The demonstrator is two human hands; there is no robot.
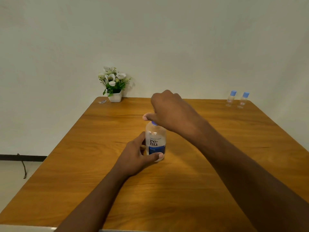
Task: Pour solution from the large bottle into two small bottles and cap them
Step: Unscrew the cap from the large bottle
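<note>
Left hand [135,153] wraps the lower body of the large bottle [155,141], thumb laid across its blue label and fingers curled round behind, steadying it upright near the middle of the table [184,181]. Right hand [168,109] arches over from above, fingers curled down onto the blue cap [154,123], of which only a sliver shows; the grip itself is hidden by the back of the hand.

The bottle is clear, smooth plastic, rounded at the shoulders and glossy, with liquid standing high inside. A hard squeeze from the lower hand as the cap comes free would likely push solution out over the varnished wood-grain tabletop, and slick plastic could turn in the palm.

Both small bottles [231,98], slim, clear and blue-capped, stand side by side at the far right corner, well apart from the hands. A white flower pot [115,96] sits at the far left edge.
</note>
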